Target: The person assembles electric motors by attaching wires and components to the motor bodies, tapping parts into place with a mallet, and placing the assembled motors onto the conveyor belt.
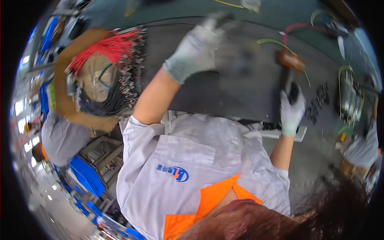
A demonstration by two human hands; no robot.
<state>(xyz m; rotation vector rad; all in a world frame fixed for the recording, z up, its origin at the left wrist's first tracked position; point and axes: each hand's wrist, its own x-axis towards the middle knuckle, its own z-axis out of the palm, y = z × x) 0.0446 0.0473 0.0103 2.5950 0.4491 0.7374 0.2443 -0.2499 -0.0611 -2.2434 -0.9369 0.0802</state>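
Observation:
My right hand (292, 107), in a white glove, is closed around the dark handle of a hammer (291, 61) with an orange-brown head. The head points away from me above the dark work surface. My left hand (200, 42), also gloved in white, reaches out over the same surface. Motion smears its fingers, so what they hold, if anything, is unclear. Just right of that hand is a blurred grey object (238, 60) whose kind I cannot make out. A thin green-yellow wire (269, 41) runs between it and the hammer head.
At left, a cardboard ring (62, 86) surrounds bundled red wires (108, 50) and black wires with connector ends. Small black pieces (319, 102) lie at right, near a bundle of clear-wrapped parts (351, 98). A red cable (298, 26) curves at the back. Other people's sleeves (64, 138) show at both sides.

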